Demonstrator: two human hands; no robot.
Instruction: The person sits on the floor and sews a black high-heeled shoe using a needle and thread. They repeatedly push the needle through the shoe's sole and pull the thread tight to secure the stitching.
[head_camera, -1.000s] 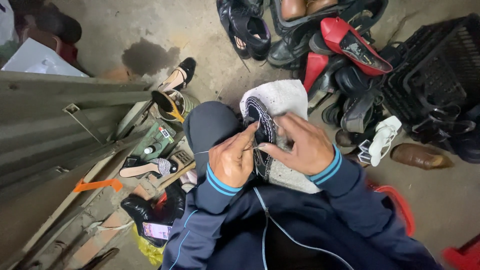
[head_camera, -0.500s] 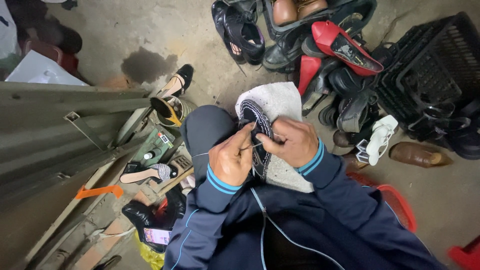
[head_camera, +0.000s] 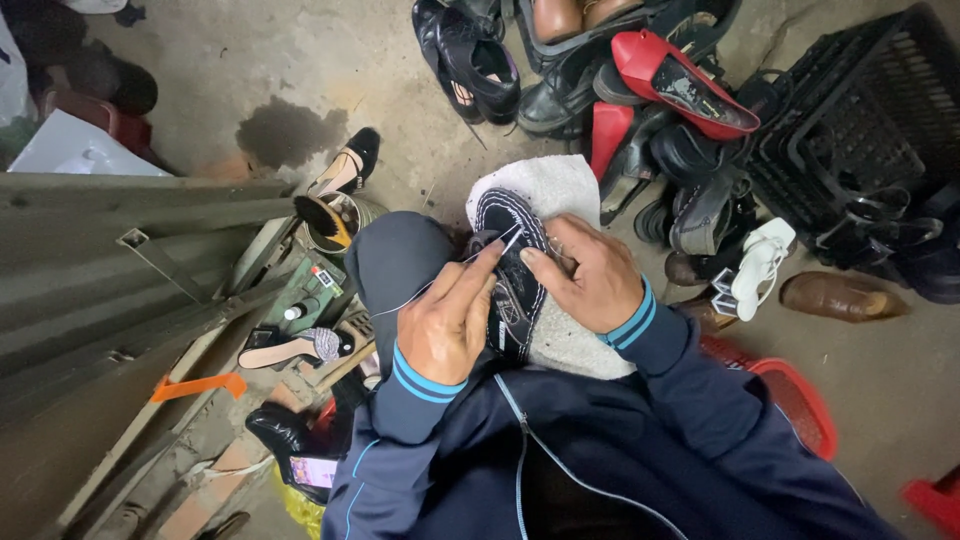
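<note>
A black shoe sole with white stitching along its rim (head_camera: 508, 262) lies on a white towel (head_camera: 552, 192) over my lap. My left hand (head_camera: 450, 320) pinches a thin needle with a pale thread (head_camera: 400, 298) trailing off to the left. My right hand (head_camera: 588, 272) presses on the right side of the shoe, fingers curled on its edge. Both wrists show navy sleeves with blue cuffs. My dark-trousered knee (head_camera: 400, 262) rises just left of the shoe.
A heap of shoes, among them a red high heel (head_camera: 682, 82), lies ahead, with a black plastic crate (head_camera: 858, 148) at the right. A brown shoe (head_camera: 842, 296) and white sandal (head_camera: 758, 266) sit on the concrete. Left are a green metal frame (head_camera: 110, 260), a tin with a brush (head_camera: 334, 218) and a sandal (head_camera: 290, 348).
The view has shifted slightly. My left hand has drawn the needle up and the thread taut to the left; my right hand stays on the shoe.
</note>
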